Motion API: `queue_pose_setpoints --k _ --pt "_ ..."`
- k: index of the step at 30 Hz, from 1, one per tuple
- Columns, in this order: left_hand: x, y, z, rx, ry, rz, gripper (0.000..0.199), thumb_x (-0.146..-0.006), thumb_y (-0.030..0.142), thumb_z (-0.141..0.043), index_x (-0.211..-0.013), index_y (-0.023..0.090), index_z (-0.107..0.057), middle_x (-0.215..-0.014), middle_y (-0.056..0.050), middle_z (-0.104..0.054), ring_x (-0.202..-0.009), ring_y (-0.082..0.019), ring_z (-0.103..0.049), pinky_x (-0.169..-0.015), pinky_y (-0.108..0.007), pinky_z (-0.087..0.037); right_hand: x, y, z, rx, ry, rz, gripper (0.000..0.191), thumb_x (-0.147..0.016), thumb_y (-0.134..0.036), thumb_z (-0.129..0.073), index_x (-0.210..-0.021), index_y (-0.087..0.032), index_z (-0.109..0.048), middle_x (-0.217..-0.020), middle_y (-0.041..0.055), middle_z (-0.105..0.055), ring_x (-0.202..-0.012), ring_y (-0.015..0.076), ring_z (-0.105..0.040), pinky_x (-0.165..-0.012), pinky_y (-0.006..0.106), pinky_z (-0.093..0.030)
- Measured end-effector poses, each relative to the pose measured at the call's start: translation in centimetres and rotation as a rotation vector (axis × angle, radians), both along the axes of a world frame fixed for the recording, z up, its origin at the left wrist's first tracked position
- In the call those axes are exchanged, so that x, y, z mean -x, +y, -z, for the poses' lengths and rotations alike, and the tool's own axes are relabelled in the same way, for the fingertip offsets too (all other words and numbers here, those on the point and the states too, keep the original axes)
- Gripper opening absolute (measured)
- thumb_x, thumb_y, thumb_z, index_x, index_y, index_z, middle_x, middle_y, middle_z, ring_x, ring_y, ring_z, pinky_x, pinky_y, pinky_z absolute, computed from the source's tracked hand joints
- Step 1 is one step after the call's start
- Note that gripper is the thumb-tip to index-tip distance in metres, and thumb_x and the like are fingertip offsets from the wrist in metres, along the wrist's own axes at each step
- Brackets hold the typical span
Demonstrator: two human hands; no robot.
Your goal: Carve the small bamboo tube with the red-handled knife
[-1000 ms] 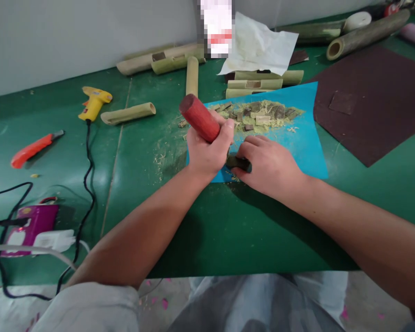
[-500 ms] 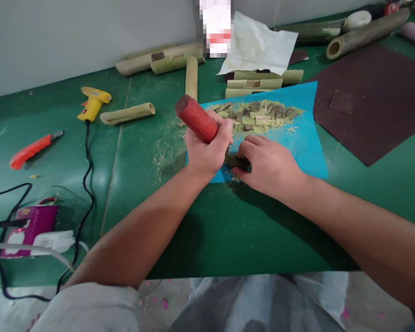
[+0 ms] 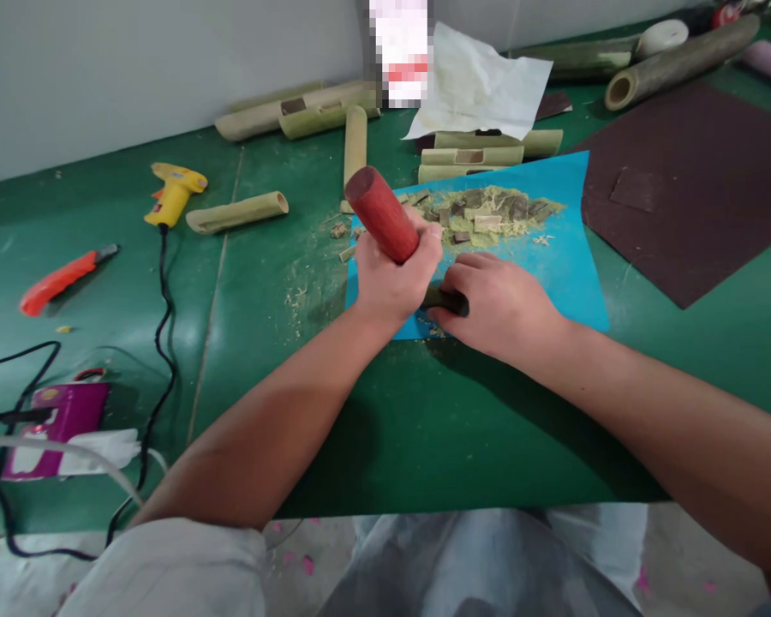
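Note:
My left hand [image 3: 398, 274] is closed around a thick red wooden handle [image 3: 385, 216], which slants up toward the far left. The tool's working end is hidden below the hand. Close beside it, my right hand [image 3: 505, 300] grips a short dark olive-brown bamboo piece [image 3: 442, 297] between thumb and fingers. That piece lies low over the front part of a blue sheet [image 3: 552, 283], and its left end is covered by my left hand. Pale shavings and brown chips [image 3: 488, 221] are heaped on the sheet just beyond both hands.
On the green table [image 3: 334, 446] lie a yellow glue gun [image 3: 175, 193], an orange utility knife [image 3: 64, 280] and a cut bamboo tube [image 3: 237, 212]. A purple power strip [image 3: 80, 420] with cables is at left. A brown sheet [image 3: 687, 197] and more bamboo [image 3: 681, 64] are at right.
My left hand has shifted a little to the right, and the red handle has moved right with it, standing slightly steeper. My right hand and the bamboo piece have barely moved.

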State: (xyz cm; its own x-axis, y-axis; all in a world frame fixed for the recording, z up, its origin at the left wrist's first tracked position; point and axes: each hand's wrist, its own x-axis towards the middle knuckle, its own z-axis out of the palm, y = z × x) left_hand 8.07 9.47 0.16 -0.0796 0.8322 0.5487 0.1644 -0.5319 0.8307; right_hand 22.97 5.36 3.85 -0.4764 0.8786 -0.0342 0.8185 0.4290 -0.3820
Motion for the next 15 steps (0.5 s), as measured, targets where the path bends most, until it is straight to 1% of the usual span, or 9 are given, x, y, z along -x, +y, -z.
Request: queue_pose_setpoints --k 6,10,13,15 --pt "0.11 -0.03 -0.05 -0.012 -0.022 0.031 0.042 -0.091 0.028 -0.073 -0.061 0.02 -0.045 -0.056 0.006 -0.045 -0.049 -0.008 -0.042 -0.054 -0.024 -0.045 0.12 0.41 0.17 0.056 0.026 0.012 0.015 -0.096 -0.029 -0.074 -0.087 -0.018 -0.071 -0.097 0.009 -0.07 -0.093 0.0241 -0.068 -0.078 0.035 -0.048" --pt "0.29 -0.21 -0.12 0.024 -0.006 0.038 0.041 -0.087 0.024 -0.074 -0.057 0.02 -0.046 -0.053 0.006 -0.043 -0.047 -0.007 -0.039 -0.05 -0.024 -0.041 0.17 0.45 0.09 0.048 0.011 -0.007 0.013 -0.099 -0.027 -0.07 -0.094 -0.016 -0.073 -0.101 0.0107 -0.071 -0.099 0.0255 -0.068 -0.082 0.036 -0.049" --pt "0.13 -0.09 0.03 0.04 -0.05 -0.027 0.041 -0.087 0.024 -0.073 -0.057 0.02 -0.046 -0.05 0.006 -0.041 -0.045 -0.007 -0.039 -0.047 -0.023 -0.04 0.25 0.46 0.09 0.012 -0.016 -0.024 0.011 -0.098 -0.024 -0.07 -0.097 -0.014 -0.074 -0.102 0.0119 -0.071 -0.105 0.0287 -0.069 -0.086 0.038 -0.051" --pt "-0.08 0.08 0.15 0.011 -0.097 -0.069 0.039 -0.089 0.025 -0.072 -0.06 0.021 -0.047 -0.05 0.006 -0.045 -0.045 -0.008 -0.043 -0.047 -0.023 -0.041 0.36 0.46 0.19 0.001 -0.023 -0.026 0.012 -0.096 -0.025 -0.072 -0.098 -0.013 -0.074 -0.103 0.0129 -0.07 -0.107 0.0314 -0.069 -0.088 0.039 -0.052"
